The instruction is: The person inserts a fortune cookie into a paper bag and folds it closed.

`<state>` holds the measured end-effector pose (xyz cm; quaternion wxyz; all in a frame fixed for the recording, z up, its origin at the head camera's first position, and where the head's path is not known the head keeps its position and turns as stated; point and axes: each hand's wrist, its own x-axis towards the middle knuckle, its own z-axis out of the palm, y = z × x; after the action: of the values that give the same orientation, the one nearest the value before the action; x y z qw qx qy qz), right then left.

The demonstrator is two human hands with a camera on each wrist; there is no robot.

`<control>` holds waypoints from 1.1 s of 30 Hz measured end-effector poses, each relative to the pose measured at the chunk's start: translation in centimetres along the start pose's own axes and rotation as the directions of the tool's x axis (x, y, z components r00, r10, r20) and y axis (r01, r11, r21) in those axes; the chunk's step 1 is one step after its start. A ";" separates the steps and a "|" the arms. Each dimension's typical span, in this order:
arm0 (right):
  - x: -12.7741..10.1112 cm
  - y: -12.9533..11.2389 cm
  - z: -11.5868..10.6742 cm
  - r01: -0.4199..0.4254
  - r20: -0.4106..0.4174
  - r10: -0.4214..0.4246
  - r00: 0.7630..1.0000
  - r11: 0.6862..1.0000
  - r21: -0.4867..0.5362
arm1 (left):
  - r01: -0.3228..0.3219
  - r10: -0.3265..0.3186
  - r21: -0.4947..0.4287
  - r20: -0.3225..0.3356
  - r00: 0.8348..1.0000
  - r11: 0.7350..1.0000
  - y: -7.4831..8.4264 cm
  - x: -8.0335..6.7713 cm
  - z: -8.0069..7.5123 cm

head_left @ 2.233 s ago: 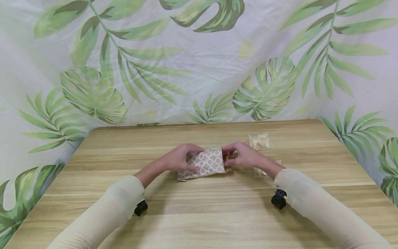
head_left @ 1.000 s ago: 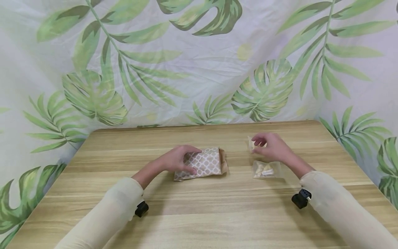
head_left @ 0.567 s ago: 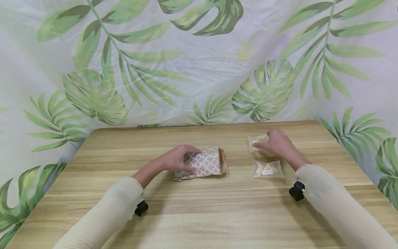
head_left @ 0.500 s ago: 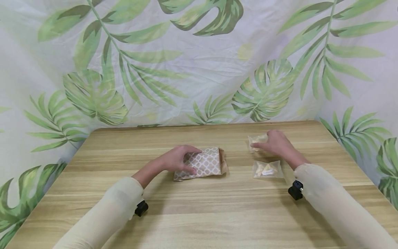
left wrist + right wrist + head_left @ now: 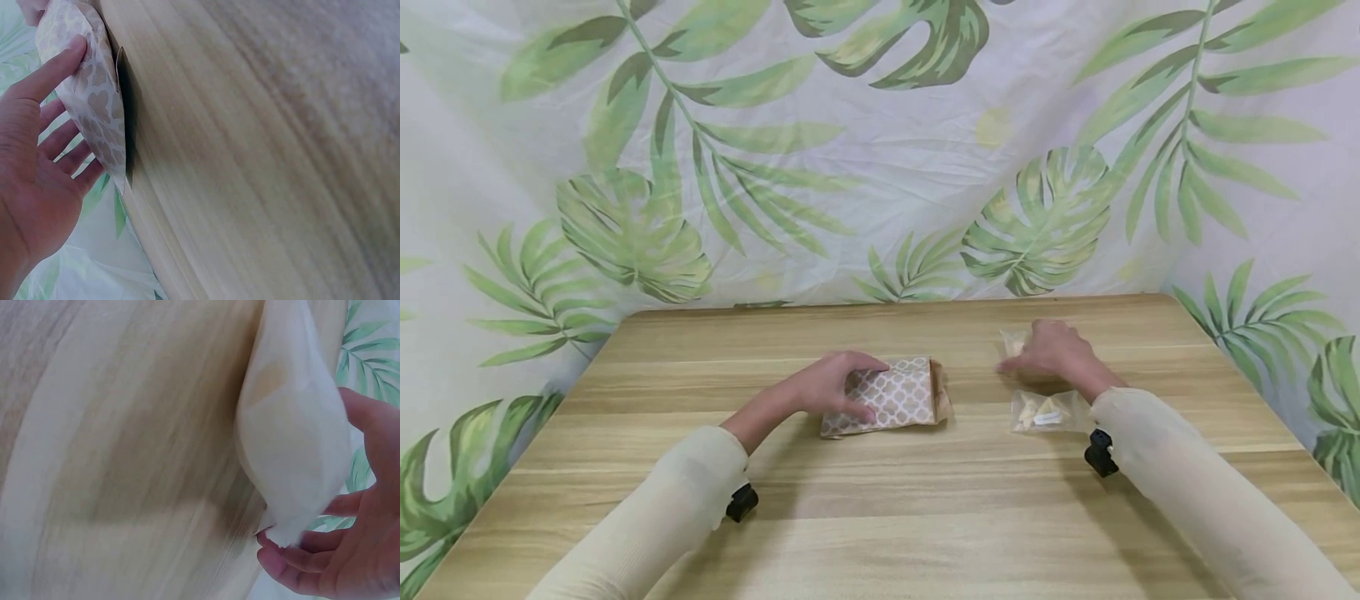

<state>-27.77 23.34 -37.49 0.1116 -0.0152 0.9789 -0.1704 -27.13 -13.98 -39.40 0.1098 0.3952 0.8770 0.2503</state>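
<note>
Shifted the right hand (image 5: 1052, 354) slightly leftward and nearer since half a second ago, covering more of the far packet (image 5: 1013, 343). Bending the right fingers (image 5: 306, 559) downward — cannot tell whether pinching anything, with frosted film (image 5: 300, 444) in the way. Gripping the paper bag (image 5: 906, 393) at its left end with the left hand (image 5: 831, 382), with the thumb on the patterned face and the fingers reaching behind.

Just nearer than the right hand, find the near packet (image 5: 1033, 410), flat on the table (image 5: 880, 533), with pale pieces showing through. See the bag lying left of both packets, with its mouth facing right.

Judge both packets light, limp and slick, with loose contents; best take them by a flat film margin, clear of the lumps. Expect the bag to feel light and crisp, easily creased or torn — best steadied gently, away from the mouth. Beyond the table, note a leaf-printed cloth (image 5: 880, 167).
</note>
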 end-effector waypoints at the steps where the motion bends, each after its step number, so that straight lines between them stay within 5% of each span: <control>1: -0.1 0.0 0.0 0.006 0.006 -0.006 1.000 1.000 -0.005 | 0.002 -0.002 0.001 0.000 1.000 1.000 0.0 0.0 0.0; 26: -0.1 0.4 -1.0 0.149 -0.013 -0.149 0.989 0.983 0.104 | 0.016 -0.016 0.009 0.004 1.000 1.000 -0.1 -0.1 0.0; 33: -0.8 -0.1 -1.0 0.254 -0.059 -0.249 0.967 0.960 0.119 | 0.009 -0.009 0.003 0.002 1.000 1.000 -0.2 0.1 0.0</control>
<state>-27.26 23.62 -36.33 0.0686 -0.1286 0.9585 -0.2449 -27.34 -14.07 -39.50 0.1112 0.3918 0.8789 0.2484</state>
